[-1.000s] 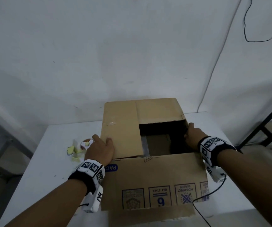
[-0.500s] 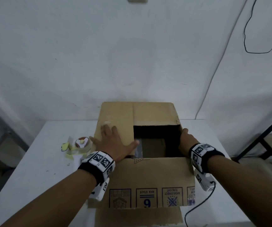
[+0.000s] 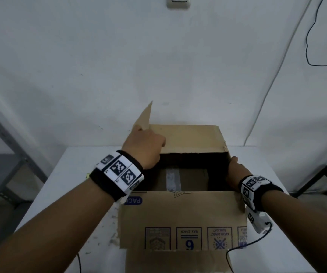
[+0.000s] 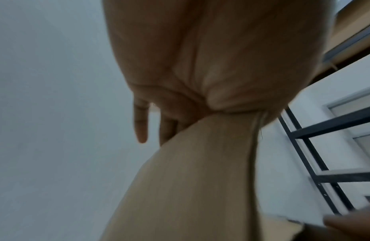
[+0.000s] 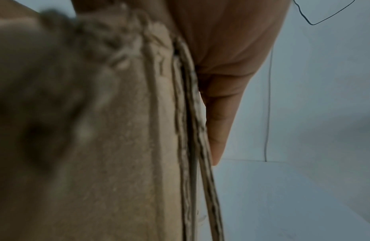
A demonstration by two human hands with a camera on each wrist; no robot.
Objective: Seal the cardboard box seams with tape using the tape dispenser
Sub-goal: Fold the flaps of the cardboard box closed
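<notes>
Change: since half a second ago the left hand (image 3: 145, 146) has lifted the left flap (image 3: 144, 117) from lying flat over the opening to standing nearly upright, and the yellow tape dispenser that lay left of the box is now hidden behind the left forearm.
Near flap: the front flap (image 3: 182, 219), printed with handling symbols, lies folded out toward the person and hangs over the tabletop (image 3: 76, 174) edge.
Box: the cardboard box (image 3: 190, 138) stands open on the white tabletop, and an old strip of tape (image 3: 173, 181) runs along its bottom seam inside.
Left grip: the thumb and palm pinch the upright flap, fingers (image 4: 140, 124) extended behind it in the wrist view.
Right grip: the right hand (image 3: 235, 172) rests on the right wall of the box; the wrist view shows the thumb (image 5: 219, 124) along the cardboard edge, but it is too blurred to say whether the fingers curl round it.
Far flap: the back flap (image 3: 188, 137) is folded in level over the far part of the opening.
Stage: probably arranging flaps; no top seam is closed or taped yet.
Risk: a released left flap could spring up again, leaving a gaping seam for the tape; pulling hard may tear the worn crease.
</notes>
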